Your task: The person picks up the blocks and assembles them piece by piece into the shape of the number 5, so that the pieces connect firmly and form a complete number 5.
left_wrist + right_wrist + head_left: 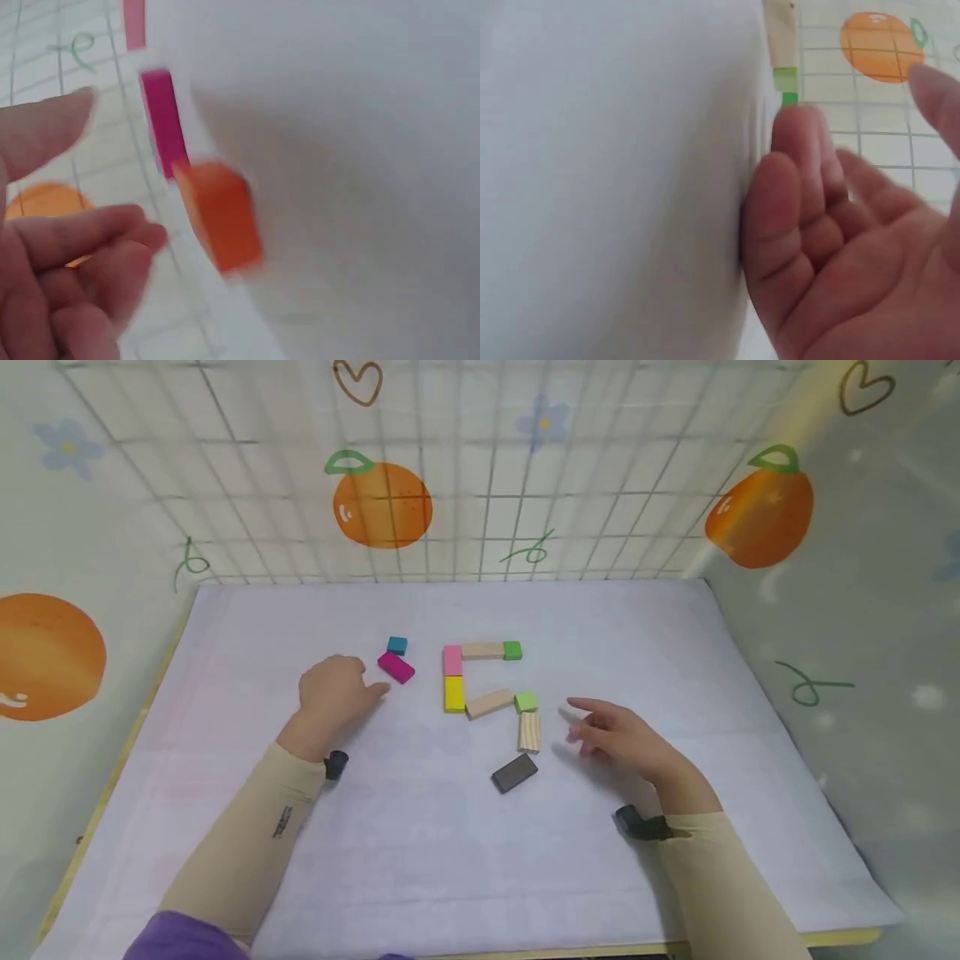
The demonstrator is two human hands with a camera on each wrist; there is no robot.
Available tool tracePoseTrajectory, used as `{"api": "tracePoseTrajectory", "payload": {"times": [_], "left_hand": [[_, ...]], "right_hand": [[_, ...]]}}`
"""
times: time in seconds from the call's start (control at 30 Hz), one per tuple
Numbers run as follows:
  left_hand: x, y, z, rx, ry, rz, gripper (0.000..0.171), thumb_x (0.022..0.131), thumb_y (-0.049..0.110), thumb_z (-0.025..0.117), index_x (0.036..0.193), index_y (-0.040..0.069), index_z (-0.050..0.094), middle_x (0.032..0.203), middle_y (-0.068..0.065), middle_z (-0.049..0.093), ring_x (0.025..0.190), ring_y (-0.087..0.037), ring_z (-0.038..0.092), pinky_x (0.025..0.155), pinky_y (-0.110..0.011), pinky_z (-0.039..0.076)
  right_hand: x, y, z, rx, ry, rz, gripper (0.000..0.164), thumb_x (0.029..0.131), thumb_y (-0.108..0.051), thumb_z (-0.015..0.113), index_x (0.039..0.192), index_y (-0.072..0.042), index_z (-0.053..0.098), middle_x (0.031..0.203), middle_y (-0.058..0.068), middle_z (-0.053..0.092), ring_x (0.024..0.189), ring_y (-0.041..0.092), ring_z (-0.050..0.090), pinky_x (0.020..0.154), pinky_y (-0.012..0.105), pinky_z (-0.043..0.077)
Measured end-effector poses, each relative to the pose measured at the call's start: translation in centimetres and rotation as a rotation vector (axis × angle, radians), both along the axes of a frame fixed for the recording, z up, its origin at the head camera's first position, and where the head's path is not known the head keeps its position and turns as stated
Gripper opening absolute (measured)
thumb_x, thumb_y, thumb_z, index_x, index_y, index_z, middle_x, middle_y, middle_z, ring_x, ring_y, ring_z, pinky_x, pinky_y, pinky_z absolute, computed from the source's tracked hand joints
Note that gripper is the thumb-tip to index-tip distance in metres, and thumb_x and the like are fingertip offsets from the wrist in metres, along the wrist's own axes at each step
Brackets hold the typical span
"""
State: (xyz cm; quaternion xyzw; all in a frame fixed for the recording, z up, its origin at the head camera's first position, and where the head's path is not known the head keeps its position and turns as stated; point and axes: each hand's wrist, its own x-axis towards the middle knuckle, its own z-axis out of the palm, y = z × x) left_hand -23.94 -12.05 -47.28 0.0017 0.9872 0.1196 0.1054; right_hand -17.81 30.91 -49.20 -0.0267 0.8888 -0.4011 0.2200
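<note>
My left hand [334, 697] hovers or rests at the left, its thumb apart from its loosely bent fingers, gripping nothing. Near that hand lie a magenta block [396, 667] and a teal block [397, 646]. The left wrist view shows a blurred orange block [225, 214] beside the fingers; the hand hides it in the head view. My right hand [618, 739] is held with loose fingers and nothing in them, to the right of a striped wooden block [529, 732] and a light green block [527, 702]. In the right wrist view its outer fingers lie close to the white cloth.
Blocks form a bent line on the white-covered table [420, 860]: pink [453, 660], yellow [454, 693], plain wood [483, 651], green [512, 650] and another plain wood [490, 703]. A dark grey block [514, 773] lies nearer me. A wire grid [465, 510] stands behind.
</note>
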Motion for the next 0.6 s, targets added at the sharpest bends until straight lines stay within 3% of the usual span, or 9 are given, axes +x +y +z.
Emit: {"api": "tracePoseTrajectory", "payload": {"times": [0.13, 0.27, 0.37, 0.47, 0.6], "left_hand": [[-2.0, 2.9, 0.0, 0.003, -0.017, 0.03, 0.06, 0.088, 0.068, 0.061, 0.088, 0.009, 0.068, 0.08, -0.008, 0.066, 0.076, -0.025, 0.064, 0.056, -0.031, 0.049], [-3.2, 4.1, -0.7, -0.058, -0.003, 0.039, 0.058, 0.087, 0.066, 0.063, 0.074, 0.01, 0.063, 0.07, -0.005, 0.058, 0.067, -0.023, 0.061, 0.049, -0.028, 0.045], [-3.4, 4.0, -1.3, -0.061, 0.017, 0.034, 0.046, 0.089, 0.051, 0.066, 0.074, 0.008, 0.064, 0.073, -0.007, 0.06, 0.068, -0.023, 0.061, 0.049, -0.03, 0.047], [-3.3, 3.8, -1.5, -0.05, 0.014, 0.043, 0.033, 0.087, 0.039, 0.065, 0.075, 0.008, 0.064, 0.075, -0.008, 0.062, 0.07, -0.024, 0.061, 0.05, -0.031, 0.049], [-3.3, 4.1, -1.2, -0.048, -0.007, 0.058, 0.046, 0.085, 0.054, 0.067, 0.078, 0.009, 0.063, 0.076, -0.007, 0.063, 0.072, -0.023, 0.061, 0.052, -0.03, 0.049]], "right_hand": [[0.8, 0.2, 0.3, -0.062, 0.054, -0.046, 0.072, 0.094, -0.035, 0.071, 0.156, -0.016, 0.038, 0.132, 0.017, 0.061, 0.117, 0.034, 0.061, 0.097, 0.045, 0.053], [1.1, -0.8, 0.2, -0.024, 0.097, -0.018, 0.085, 0.088, -0.041, 0.078, 0.157, -0.015, 0.036, 0.155, 0.017, 0.045, 0.143, 0.039, 0.044, 0.115, 0.057, 0.037], [1.1, -1.2, 0.0, 0.032, 0.111, -0.008, 0.087, 0.084, -0.041, 0.081, 0.155, -0.014, 0.039, 0.161, 0.016, 0.037, 0.149, 0.04, 0.033, 0.119, 0.059, 0.029], [0.9, -1.2, -0.4, 0.156, 0.117, 0.02, 0.089, 0.08, -0.045, 0.084, 0.152, -0.012, 0.044, 0.164, 0.019, 0.029, 0.153, 0.044, 0.019, 0.119, 0.065, 0.022], [0.8, -1.0, -0.7, 0.319, 0.096, 0.092, 0.098, 0.074, -0.056, 0.084, 0.153, -0.011, 0.044, 0.167, 0.022, 0.017, 0.154, 0.048, 0.003, 0.118, 0.071, 0.014]]}}
